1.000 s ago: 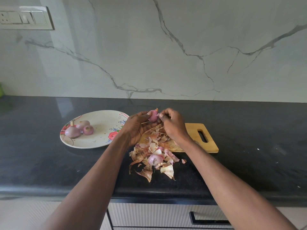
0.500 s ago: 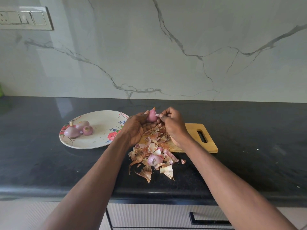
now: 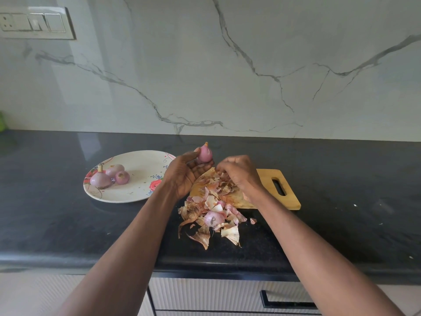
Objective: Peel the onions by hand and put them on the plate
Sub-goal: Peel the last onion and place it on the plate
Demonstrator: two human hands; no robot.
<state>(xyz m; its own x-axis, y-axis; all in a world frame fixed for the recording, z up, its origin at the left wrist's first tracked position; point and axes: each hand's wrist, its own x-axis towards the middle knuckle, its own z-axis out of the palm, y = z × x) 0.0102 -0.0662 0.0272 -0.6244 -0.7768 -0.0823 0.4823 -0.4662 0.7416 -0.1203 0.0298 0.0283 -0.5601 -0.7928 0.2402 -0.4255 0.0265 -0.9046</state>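
Left hand (image 3: 182, 173) pinching a peeled onion (image 3: 204, 153) at fingertips, lifted just off the plate's three-o'clock edge; right hand (image 3: 239, 173) curled over the peels (image 3: 213, 213), whether pinching one, cannot tell. Farther, at nine o'clock, plate (image 3: 136, 192) bearing three peeled onions (image 3: 110, 176); at three o'clock, wooden cutting board (image 3: 287, 197).

No text, label, brand, number or sign can be read anywhere in the frame. The plate (image 3: 136, 192) at left centre carries only painted flowers and swirls, and the switch panel (image 3: 36, 23) in the upper left shows plain rockers and a socket with no lettering that can be made out.
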